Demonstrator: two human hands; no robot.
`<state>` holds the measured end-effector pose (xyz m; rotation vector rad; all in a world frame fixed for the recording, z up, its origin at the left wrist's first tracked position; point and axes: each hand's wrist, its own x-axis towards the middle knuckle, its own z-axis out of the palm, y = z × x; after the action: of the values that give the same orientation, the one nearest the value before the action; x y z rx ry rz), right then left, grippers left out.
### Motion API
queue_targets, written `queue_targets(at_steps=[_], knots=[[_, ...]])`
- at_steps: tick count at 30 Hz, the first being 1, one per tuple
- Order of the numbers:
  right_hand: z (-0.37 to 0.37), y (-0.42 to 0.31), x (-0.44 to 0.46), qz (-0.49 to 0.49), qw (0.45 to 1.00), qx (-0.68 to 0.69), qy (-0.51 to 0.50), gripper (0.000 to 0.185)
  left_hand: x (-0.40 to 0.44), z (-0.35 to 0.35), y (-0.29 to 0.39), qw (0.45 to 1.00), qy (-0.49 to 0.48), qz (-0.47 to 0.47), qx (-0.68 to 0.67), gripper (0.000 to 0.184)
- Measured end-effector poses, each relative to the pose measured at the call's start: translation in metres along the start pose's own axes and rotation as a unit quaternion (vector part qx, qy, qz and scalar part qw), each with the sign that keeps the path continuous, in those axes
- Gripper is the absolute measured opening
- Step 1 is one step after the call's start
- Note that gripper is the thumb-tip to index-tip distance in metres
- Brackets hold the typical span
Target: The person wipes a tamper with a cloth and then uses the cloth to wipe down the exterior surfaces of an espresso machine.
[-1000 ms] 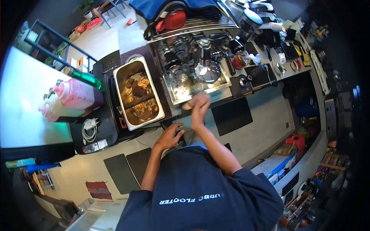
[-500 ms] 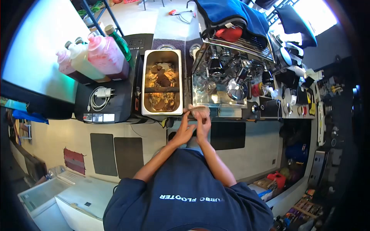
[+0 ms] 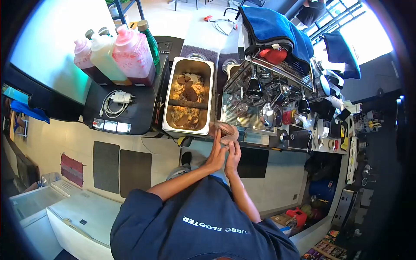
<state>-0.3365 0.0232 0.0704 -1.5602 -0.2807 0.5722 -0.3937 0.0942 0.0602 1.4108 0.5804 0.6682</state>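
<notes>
A pinkish-brown folded cloth (image 3: 232,138) is bunched at the counter's front edge, in front of the metal drip tray. My left hand (image 3: 216,157) holds it from the left, its long fingers reaching up along the near side. From the right, my right hand (image 3: 233,159) pinches the lower edge of the cloth. Whether something lies inside the folds I cannot tell. Just left of the cloth stands a deep steel pan (image 3: 171,113) holding brown coffee grounds (image 3: 190,92), with a dark bar (image 3: 188,104) across it.
Pump bottles (image 3: 134,58) and a white charger with cable (image 3: 120,98) stand on the black surface at left. On the right is an espresso machine (image 3: 253,110) with glassware and a blue towel (image 3: 277,30) on top. Dark mats (image 3: 135,173) lie on the floor.
The view has shifted and tilted slightly. Both hands remain at the cloth, which has turned and now shows a curved, opened fold. My left fingers reach further up along it.
</notes>
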Motion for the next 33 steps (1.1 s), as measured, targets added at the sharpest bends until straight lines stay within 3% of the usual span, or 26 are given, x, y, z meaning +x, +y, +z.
queue_targets(at_steps=[3,13,28,33], knots=[[0.004,-0.005,0.000,-0.011,0.999,-0.035,-0.011,0.034,0.013,-0.001,-0.004,0.998,0.001,-0.027,-0.049,0.068],[0.004,-0.035,0.019,-0.011,0.999,0.032,0.007,0.032,0.071,0.001,-0.010,0.996,0.060,-0.001,-0.060,0.058],[-0.039,-0.008,0.013,0.049,0.999,0.002,-0.012,0.030,0.096,0.007,-0.012,0.981,0.122,-0.006,-0.153,0.050],[-0.060,-0.013,0.032,0.040,0.996,0.010,0.076,0.036,0.093,0.013,0.000,0.974,0.193,0.114,0.037,0.045]])
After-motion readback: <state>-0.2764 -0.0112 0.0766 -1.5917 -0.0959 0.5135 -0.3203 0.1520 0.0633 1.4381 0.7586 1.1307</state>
